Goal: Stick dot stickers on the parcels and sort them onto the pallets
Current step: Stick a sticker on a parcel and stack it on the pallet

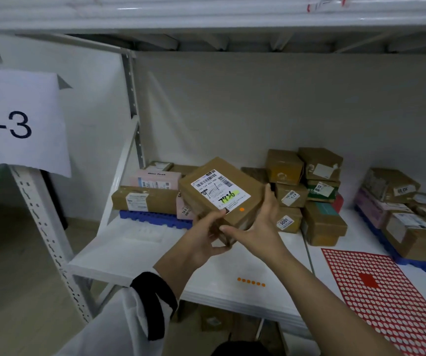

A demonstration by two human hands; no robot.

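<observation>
Gripping parcel (222, 194) in both hands, left hand (204, 237) curled round near corner, right hand (260, 227) clasping right edge, keeping it raised off shelf (129, 247). Tipping label face upward, probably to check dot (241, 209) between both sets of fingers. Pointing long axis far-left to near-right, short of pallet (155, 219) beyond left fingers.
</observation>
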